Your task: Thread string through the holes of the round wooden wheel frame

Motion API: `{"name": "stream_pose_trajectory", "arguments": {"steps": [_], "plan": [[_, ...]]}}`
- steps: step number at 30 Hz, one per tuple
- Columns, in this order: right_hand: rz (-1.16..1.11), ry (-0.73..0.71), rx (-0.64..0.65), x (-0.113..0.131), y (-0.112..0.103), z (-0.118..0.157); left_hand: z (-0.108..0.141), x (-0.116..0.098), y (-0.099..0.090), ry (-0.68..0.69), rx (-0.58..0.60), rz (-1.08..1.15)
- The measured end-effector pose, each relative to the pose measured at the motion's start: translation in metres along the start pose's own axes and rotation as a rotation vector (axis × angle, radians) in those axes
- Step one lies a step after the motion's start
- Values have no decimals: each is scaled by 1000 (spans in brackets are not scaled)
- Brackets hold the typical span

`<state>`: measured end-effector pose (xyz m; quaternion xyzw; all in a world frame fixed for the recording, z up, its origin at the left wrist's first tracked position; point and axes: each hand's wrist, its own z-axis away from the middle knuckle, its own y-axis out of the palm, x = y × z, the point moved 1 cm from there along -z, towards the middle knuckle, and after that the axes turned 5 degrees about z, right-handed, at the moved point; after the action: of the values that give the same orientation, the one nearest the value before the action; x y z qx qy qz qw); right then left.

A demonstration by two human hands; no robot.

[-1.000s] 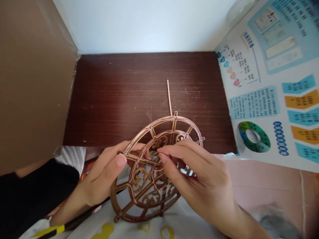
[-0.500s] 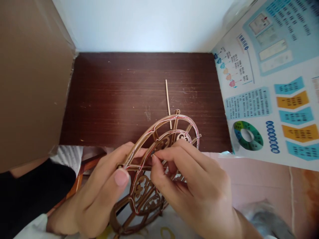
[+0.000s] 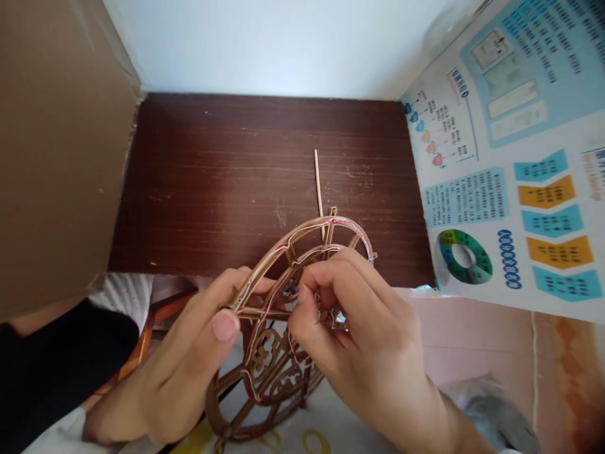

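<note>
A round, brown openwork frame [image 3: 249,372] with spokes, scroll patterns and thin red and white wires is held tilted at the table's front edge. My left hand [image 3: 189,359] grips its left rim, the thumb on the near side and the fingers behind. Over the middle of the frame is my right hand [image 3: 362,334], thumb and forefinger pinched together; whatever is between the fingertips is hidden. A thin pale stick [image 3: 318,183] lies on the dark table [image 3: 212,176], its lower end behind the frame's upper rim.
A brown cardboard panel [image 3: 57,145] stands at the left, a white panel [image 3: 259,47] at the back and a printed poster panel [image 3: 501,157] at the right. A wooden bar [image 3: 165,312] and a person's dark-clothed leg [image 3: 70,366] are at the lower left.
My right hand's fingertips have lifted slightly off the frame's inner ring and curled in more. The frame and my left hand have shifted slightly left in the view.
</note>
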<state>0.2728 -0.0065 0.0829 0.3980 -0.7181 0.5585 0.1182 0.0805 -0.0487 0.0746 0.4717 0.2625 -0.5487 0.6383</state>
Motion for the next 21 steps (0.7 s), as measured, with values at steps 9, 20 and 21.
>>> {"name": "stream_pose_trajectory", "arguments": {"steps": [9,20,21], "plan": [[-236,127,-7,-20,-23,13,-5,14,-17,-11,34,-13],[-73,-97,55,-48,-14,0,-12,14,-15,-87,14,125],[-31,-146,37,-50,-13,-2,-13,13,-15,-82,1,119]]}}
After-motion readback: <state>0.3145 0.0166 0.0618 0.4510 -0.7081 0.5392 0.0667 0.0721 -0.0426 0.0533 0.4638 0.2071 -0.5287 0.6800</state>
